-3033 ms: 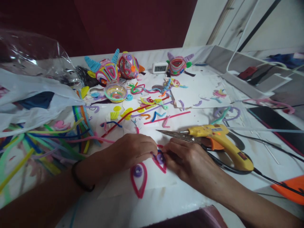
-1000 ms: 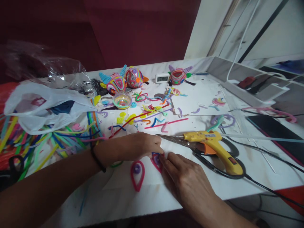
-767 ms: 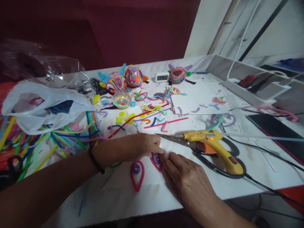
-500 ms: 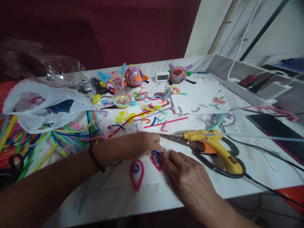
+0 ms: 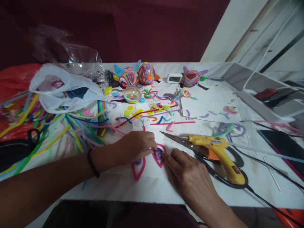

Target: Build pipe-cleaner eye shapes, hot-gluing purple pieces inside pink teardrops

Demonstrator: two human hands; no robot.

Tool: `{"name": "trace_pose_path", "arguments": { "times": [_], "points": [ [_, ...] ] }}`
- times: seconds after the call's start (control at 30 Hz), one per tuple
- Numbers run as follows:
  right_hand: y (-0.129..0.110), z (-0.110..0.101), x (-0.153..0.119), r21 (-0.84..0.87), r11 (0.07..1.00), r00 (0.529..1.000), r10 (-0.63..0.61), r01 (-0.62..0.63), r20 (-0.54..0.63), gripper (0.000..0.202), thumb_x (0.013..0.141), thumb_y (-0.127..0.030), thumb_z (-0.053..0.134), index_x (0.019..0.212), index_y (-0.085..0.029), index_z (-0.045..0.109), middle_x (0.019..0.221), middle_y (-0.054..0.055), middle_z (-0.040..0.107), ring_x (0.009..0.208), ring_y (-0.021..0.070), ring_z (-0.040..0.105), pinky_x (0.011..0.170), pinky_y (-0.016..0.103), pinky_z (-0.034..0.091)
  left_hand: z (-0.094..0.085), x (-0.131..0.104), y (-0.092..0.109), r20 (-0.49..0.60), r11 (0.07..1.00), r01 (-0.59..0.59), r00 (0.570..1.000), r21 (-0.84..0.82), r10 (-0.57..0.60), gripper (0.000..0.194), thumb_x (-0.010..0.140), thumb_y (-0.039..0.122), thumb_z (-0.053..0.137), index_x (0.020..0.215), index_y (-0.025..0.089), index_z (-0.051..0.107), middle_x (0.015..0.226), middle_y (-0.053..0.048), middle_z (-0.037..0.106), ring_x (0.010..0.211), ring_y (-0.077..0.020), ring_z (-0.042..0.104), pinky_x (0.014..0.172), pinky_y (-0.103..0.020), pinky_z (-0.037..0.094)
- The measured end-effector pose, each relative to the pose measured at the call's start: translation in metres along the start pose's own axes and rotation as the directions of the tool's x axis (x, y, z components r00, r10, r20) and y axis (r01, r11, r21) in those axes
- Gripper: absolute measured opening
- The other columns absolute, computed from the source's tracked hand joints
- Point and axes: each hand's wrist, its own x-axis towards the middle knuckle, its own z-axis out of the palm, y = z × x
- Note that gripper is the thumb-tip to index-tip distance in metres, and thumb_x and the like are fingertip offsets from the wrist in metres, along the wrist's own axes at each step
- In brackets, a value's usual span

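A teardrop shape of coiled pipe cleaner [image 5: 157, 161] lies on white paper, with a purple centre, a blue band and pink edging. A pink pipe cleaner [image 5: 162, 145] loops round its top. My left hand [image 5: 133, 147] is closed in a pinch at the teardrop's upper left, on the pink strand; its fingertips are partly hidden. From the right, my right hand [image 5: 187, 169] presses its fingertips against the teardrop's edge, the other fingers curled. A second pink teardrop [image 5: 138, 173] with a purple centre lies below my left hand, partly covered by it.
To the right, a yellow glue gun [image 5: 213, 142] lies over black-handled scissors [image 5: 180, 141], its cord trailing rightward. Loose pipe cleaners [image 5: 76, 126] and a white plastic bag [image 5: 57, 98] lie left. Decorated balls [image 5: 128, 77], a clear bowl [image 5: 132, 95] and a small clock [image 5: 174, 78] stand behind.
The view has shifted, so the table sits further right. My left hand has drawn back slightly from the teardrop, and a pink loop now shows round its top.
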Motion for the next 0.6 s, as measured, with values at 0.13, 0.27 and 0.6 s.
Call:
{"name": "trace_pose_path", "arguments": {
  "times": [0.13, 0.27, 0.6],
  "points": [
    [0.002, 0.005, -0.004, 0.052, 0.998, 0.999, 0.037, -0.038, 0.025, 0.025, 0.096, -0.017, 0.043, 0.100, -0.017, 0.067, 0.085, 0.006, 0.062, 0.064, 0.0159, 0.058, 0.054, 0.027, 0.042, 0.011, -0.007, 0.007, -0.069, 0.999, 0.049, 0.996, 0.006, -0.049, 0.016, 0.094, 0.015, 0.052, 0.091, 0.015, 0.068, 0.091, -0.005, 0.064, 0.085, -0.0168, 0.061, 0.078, -0.026, 0.046],
    [0.004, 0.008, -0.006, 0.088, 0.995, 0.999, 0.040, -0.040, 0.003, 0.023, 0.094, -0.020, 0.047, 0.101, -0.017, 0.068, 0.100, 0.010, 0.066, 0.076, 0.0205, 0.064, 0.060, 0.030, 0.050, 0.022, -0.008, 0.009, -0.156, 0.993, 0.115, 0.981, -0.018, -0.116, 0.014, 0.092, 0.017, 0.056, 0.086, 0.017, 0.069, 0.088, -0.003, 0.064, 0.082, -0.0154, 0.060, 0.074, -0.024, 0.046],
    [0.005, 0.011, -0.006, 0.133, 0.991, 1.000, 0.019, -0.016, -0.023, 0.022, 0.092, -0.016, 0.050, 0.100, -0.012, 0.071, 0.107, 0.013, 0.070, 0.088, 0.0245, 0.064, 0.070, 0.036, 0.057, 0.028, -0.010, 0.007, -0.227, 0.986, 0.119, 0.963, -0.117, -0.143, 0.017, 0.093, 0.021, 0.055, 0.086, 0.018, 0.070, 0.087, -0.002, 0.066, 0.081, -0.0148, 0.061, 0.074, -0.024, 0.045]
  ]
}}
